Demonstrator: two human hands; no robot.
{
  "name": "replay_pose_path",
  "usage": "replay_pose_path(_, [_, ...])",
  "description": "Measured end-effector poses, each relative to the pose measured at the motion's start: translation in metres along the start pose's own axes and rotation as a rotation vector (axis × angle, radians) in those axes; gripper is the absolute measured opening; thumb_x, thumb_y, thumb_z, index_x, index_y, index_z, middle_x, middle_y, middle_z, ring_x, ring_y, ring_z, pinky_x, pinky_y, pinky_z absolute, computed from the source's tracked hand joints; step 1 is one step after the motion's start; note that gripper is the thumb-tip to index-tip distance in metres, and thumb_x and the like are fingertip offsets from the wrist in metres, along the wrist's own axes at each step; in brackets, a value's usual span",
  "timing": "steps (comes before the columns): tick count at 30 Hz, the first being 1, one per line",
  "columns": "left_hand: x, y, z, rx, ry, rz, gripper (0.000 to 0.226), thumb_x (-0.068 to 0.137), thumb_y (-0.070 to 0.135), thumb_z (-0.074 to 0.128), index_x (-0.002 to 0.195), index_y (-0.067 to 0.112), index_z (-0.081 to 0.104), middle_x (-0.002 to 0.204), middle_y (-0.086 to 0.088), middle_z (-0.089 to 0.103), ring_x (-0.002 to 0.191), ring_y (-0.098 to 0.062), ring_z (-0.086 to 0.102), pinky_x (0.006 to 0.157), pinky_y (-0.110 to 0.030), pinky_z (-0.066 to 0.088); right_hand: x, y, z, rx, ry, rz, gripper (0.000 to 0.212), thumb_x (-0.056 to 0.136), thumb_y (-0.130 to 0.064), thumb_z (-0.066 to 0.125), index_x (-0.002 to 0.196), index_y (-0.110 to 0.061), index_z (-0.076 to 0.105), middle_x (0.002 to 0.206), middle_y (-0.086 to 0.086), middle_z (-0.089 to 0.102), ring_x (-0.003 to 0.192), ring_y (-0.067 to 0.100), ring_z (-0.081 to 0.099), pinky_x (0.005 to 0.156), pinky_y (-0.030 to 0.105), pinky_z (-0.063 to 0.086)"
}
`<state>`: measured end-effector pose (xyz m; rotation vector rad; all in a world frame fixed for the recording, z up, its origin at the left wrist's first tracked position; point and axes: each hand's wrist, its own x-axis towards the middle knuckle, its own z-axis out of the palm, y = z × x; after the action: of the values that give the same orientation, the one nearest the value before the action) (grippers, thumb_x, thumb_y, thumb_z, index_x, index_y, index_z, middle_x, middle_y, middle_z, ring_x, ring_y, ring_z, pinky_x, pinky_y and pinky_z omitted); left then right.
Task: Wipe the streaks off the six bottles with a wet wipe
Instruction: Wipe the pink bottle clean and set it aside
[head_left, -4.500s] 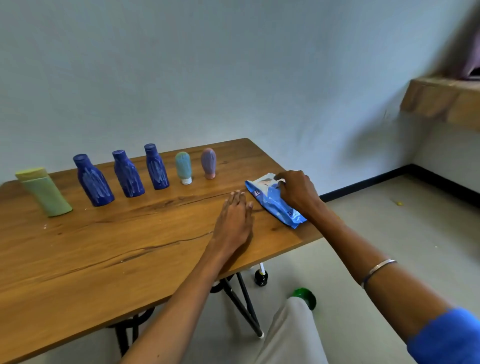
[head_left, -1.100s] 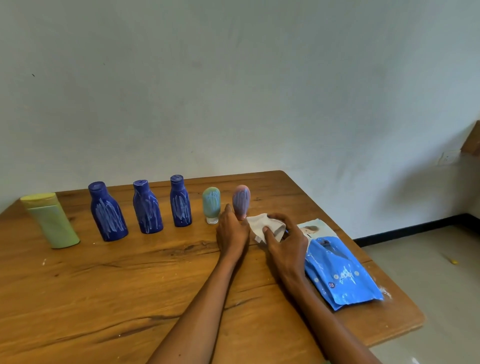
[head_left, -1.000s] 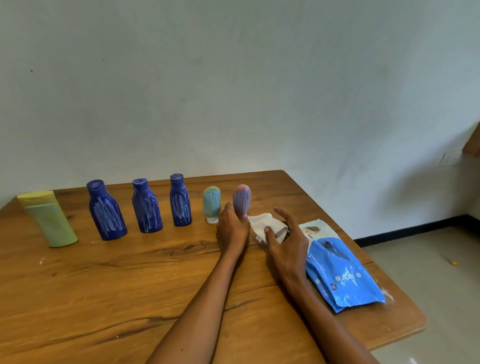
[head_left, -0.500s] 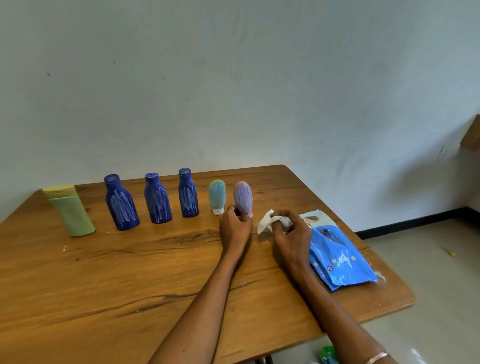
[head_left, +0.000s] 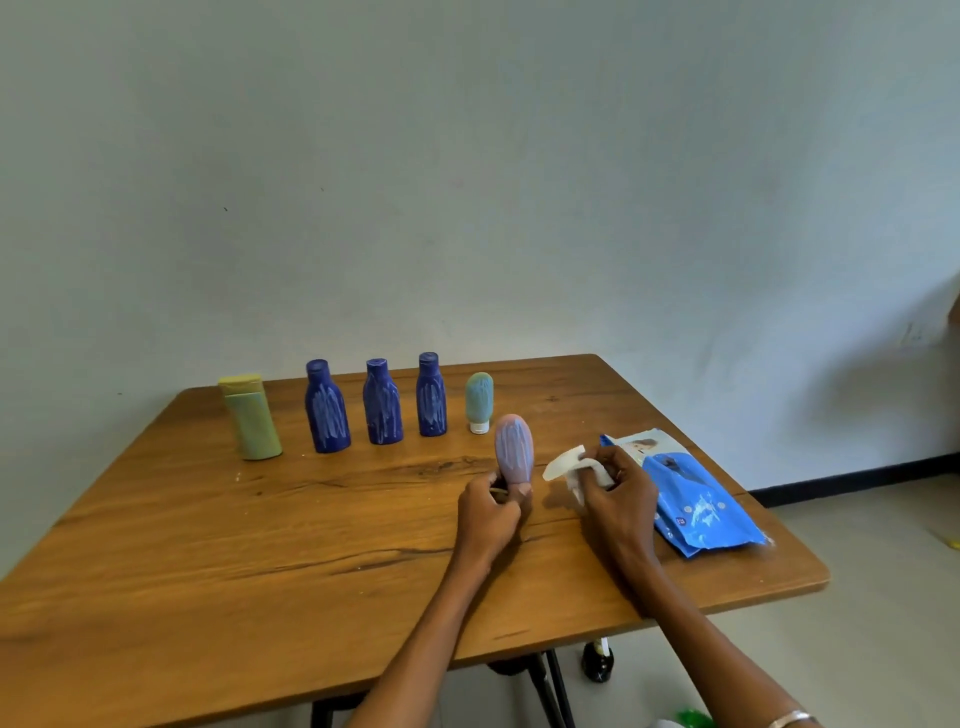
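My left hand (head_left: 491, 512) grips the lower end of a small pink bottle (head_left: 514, 448) streaked with pale blue, holding it upright above the wooden table (head_left: 208, 561). My right hand (head_left: 618, 493) pinches a white wet wipe (head_left: 563, 465) just right of that bottle. Behind stand a teal bottle (head_left: 479, 400), three dark blue bottles with white streaks (head_left: 431, 396) (head_left: 383, 402) (head_left: 326, 408), and a green bottle (head_left: 249, 417) at the far left.
A blue wet-wipe pack (head_left: 691, 499) lies on the table to the right of my right hand, near the table's right edge. A pale wall rises behind the bottle row. Black table legs and floor show below the front edge.
My left hand has pulled the pink bottle out of the row toward me. My right hand has lifted the wipe off the table and bunched it in its fingers.
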<state>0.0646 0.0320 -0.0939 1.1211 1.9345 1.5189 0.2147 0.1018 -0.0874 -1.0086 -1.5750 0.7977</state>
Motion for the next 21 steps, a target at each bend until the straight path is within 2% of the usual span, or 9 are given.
replay_pose_path(4, [-0.027, 0.0, -0.017, -0.12, -0.006, -0.015, 0.006, 0.093, 0.022, 0.069, 0.095, 0.025, 0.074, 0.087, 0.004, 0.076, 0.084, -0.01, 0.07, 0.077, -0.028, 0.056, -0.022, -0.013, 0.005, 0.099, -0.101, 0.035, 0.027, 0.091, -0.006, 0.067, 0.093, -0.033, 0.071, 0.095, -0.013, 0.073, 0.092, 0.001, 0.069, 0.077, 0.025, 0.06])
replay_pose_path(7, [-0.042, -0.002, -0.028, -0.165, -0.026, -0.031, 0.01, 0.094, 0.024, 0.068, 0.09, 0.022, 0.077, 0.085, 0.002, 0.078, 0.084, -0.015, 0.072, 0.079, -0.03, 0.057, -0.03, -0.031, 0.008, 0.163, -0.174, 0.023, 0.029, 0.091, -0.004, 0.065, 0.096, -0.031, 0.073, 0.098, -0.011, 0.074, 0.092, 0.0, 0.07, 0.079, 0.023, 0.059])
replay_pose_path(9, [-0.052, -0.002, -0.036, -0.176, -0.047, -0.025, 0.014, 0.092, 0.026, 0.068, 0.087, 0.018, 0.078, 0.083, 0.0, 0.078, 0.085, -0.02, 0.073, 0.083, -0.036, 0.057, -0.036, -0.043, 0.01, 0.215, -0.239, 0.014, 0.022, 0.093, -0.011, 0.065, 0.099, -0.03, 0.074, 0.096, -0.013, 0.076, 0.093, 0.002, 0.071, 0.079, 0.02, 0.057])
replay_pose_path(12, [-0.064, 0.0, -0.045, -0.191, -0.044, -0.022, 0.012, 0.091, 0.024, 0.07, 0.092, 0.017, 0.078, 0.087, 0.0, 0.078, 0.088, -0.017, 0.072, 0.085, -0.035, 0.057, -0.044, -0.054, 0.012, 0.214, -0.306, -0.015, 0.014, 0.094, -0.019, 0.069, 0.099, -0.031, 0.074, 0.088, -0.015, 0.077, 0.088, 0.001, 0.071, 0.077, 0.019, 0.058])
replay_pose_path(16, [-0.075, 0.001, -0.053, -0.173, -0.041, -0.014, 0.012, 0.094, 0.021, 0.066, 0.097, 0.016, 0.077, 0.084, -0.003, 0.076, 0.086, -0.02, 0.072, 0.081, -0.031, 0.057, -0.053, -0.056, 0.017, 0.128, -0.304, -0.088, 0.026, 0.087, -0.011, 0.076, 0.103, -0.032, 0.073, 0.097, -0.017, 0.073, 0.097, -0.007, 0.068, 0.084, 0.016, 0.057])
replay_pose_path(19, [-0.079, -0.001, -0.057, -0.164, -0.038, -0.026, 0.013, 0.094, 0.021, 0.066, 0.102, 0.017, 0.076, 0.088, -0.003, 0.076, 0.089, -0.022, 0.071, 0.087, -0.04, 0.059, -0.06, -0.055, 0.021, 0.126, -0.269, -0.077, 0.042, 0.083, -0.009, 0.079, 0.117, -0.03, 0.066, 0.103, -0.019, 0.069, 0.097, -0.008, 0.066, 0.079, 0.011, 0.055])
replay_pose_path(21, [-0.08, -0.001, -0.058, -0.179, -0.033, -0.039, 0.013, 0.094, 0.019, 0.066, 0.103, 0.02, 0.075, 0.091, -0.003, 0.076, 0.091, -0.021, 0.071, 0.087, -0.039, 0.06, -0.064, -0.056, 0.023, 0.08, -0.283, -0.085, 0.042, 0.085, -0.011, 0.079, 0.12, -0.03, 0.066, 0.105, -0.022, 0.067, 0.095, -0.01, 0.064, 0.076, 0.007, 0.052])
